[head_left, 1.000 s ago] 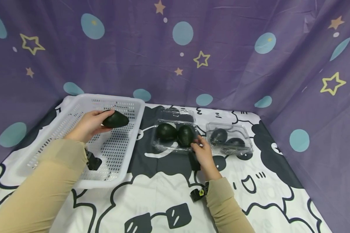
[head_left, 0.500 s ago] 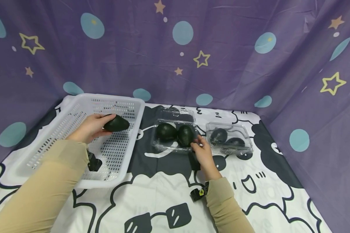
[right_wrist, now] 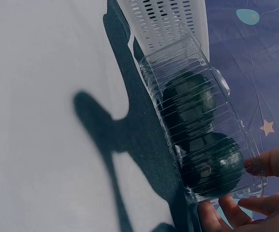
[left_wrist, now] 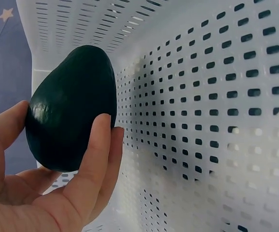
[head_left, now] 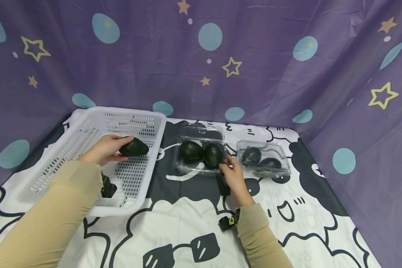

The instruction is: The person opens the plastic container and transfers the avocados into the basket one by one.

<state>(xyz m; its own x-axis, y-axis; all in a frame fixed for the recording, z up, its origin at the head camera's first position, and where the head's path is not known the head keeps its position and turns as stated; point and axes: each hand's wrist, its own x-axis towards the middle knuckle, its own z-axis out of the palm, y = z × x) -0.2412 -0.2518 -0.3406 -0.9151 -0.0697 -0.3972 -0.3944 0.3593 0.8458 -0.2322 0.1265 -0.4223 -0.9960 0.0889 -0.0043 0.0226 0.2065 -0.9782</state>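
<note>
My left hand [head_left: 104, 149] holds a dark green avocado [head_left: 134, 147] inside the white perforated basket [head_left: 162, 149]. Thumb and fingers wrap its wide end in the left wrist view, and the narrow end of the avocado [left_wrist: 74, 106] points away from the palm. Two more avocados [head_left: 191, 150] lie side by side in a clear plastic clamshell box [head_left: 184, 169] with its lid folded back. At the right end of that box, my right hand [head_left: 233, 178] pinches the wall; the thumb is by the nearer avocado [right_wrist: 216, 166] and the fingers are outside.
A second clear clamshell box [head_left: 278, 149], closed over two dark avocados [head_left: 251, 155], stands to the right. The patterned cloth [head_left: 187, 230] covers the table, and a purple curtain [head_left: 264, 85] hangs behind everything.
My left hand has lowered the avocado further into the basket. The right hand and the open box stay where they were.
</note>
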